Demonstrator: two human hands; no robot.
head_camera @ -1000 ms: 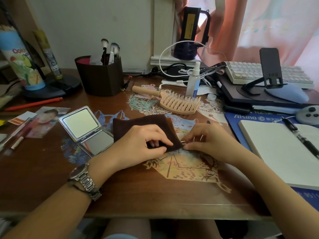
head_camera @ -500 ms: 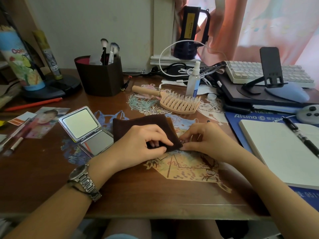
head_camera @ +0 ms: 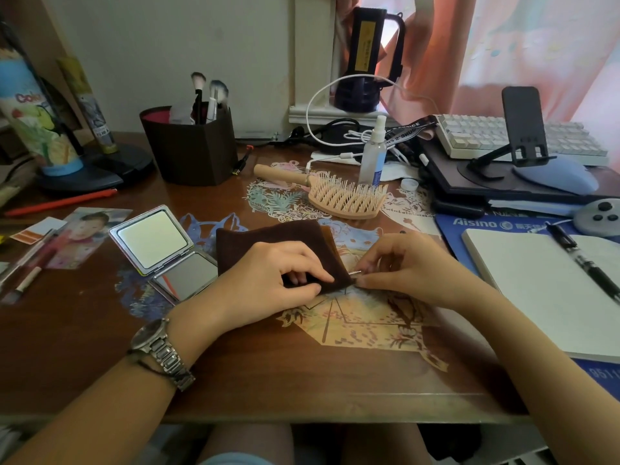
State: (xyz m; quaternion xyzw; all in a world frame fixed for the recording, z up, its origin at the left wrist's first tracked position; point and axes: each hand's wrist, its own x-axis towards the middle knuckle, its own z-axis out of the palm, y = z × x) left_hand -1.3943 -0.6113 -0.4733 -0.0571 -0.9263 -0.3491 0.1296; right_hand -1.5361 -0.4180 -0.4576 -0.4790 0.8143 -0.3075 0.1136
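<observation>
Brown cloth [head_camera: 268,241], folded flat, lies near the middle of the desk [head_camera: 84,330] in the head view, on top of pale paper cut-out pictures that cover the wood there. The left hand [head_camera: 268,281] rests on the cloth's near right part, with thumb and forefinger pinching the near corner and the other fingers curled underneath. The right hand [head_camera: 409,270] sits just beside that corner, its fingertips closed on a thin silver pin [head_camera: 355,272] whose end touches the cloth's edge; whether the pin goes through the fabric cannot be told. A metal watch [head_camera: 157,347] circles the left wrist.

Just left of the cloth, an open compact mirror [head_camera: 157,243] stands with its lid tilted up, and a photo [head_camera: 84,233] lies further left. Behind the cloth, a wooden hairbrush [head_camera: 342,196] lies bristles up, with a clear spray bottle [head_camera: 372,152] upright just behind it. A dark brush holder [head_camera: 191,152] stands at the back left with makeup brushes in it. To the right, a white notebook [head_camera: 536,297] lies on a blue mat, a black pen [head_camera: 583,260] resting across it. A pale keyboard [head_camera: 486,135] sits at the back right.
</observation>
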